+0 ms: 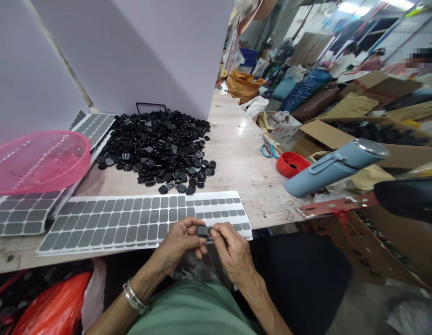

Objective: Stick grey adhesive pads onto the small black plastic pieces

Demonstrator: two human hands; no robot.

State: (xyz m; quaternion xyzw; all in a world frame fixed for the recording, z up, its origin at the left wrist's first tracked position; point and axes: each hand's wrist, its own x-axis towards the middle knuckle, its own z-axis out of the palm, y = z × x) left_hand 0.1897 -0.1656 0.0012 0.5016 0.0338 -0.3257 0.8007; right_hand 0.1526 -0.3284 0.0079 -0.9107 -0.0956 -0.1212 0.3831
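My left hand (183, 239) pinches a small black plastic piece (202, 231) between thumb and fingers, just above the table's front edge. A flat dark grey face shows on the piece. My right hand (232, 246) is closed at its right end, thumb and forefinger pressed together there; exactly what the fingertips grip is partly hidden. Beneath and behind both hands lies a white sheet (107, 218) with rows of grey rounded-rectangle stickers; the shapes at its right end are smaller. Beyond the sheet rises a heap of similar black plastic pieces (160, 144).
A pink perforated basket (41, 160) sits at left on more sticker sheets (22, 215). At right are blue-handled scissors (269, 150), a red dish (289, 165) and a tilted blue flask (331, 170). Cardboard boxes (369, 135) stand beyond, with people farther back.
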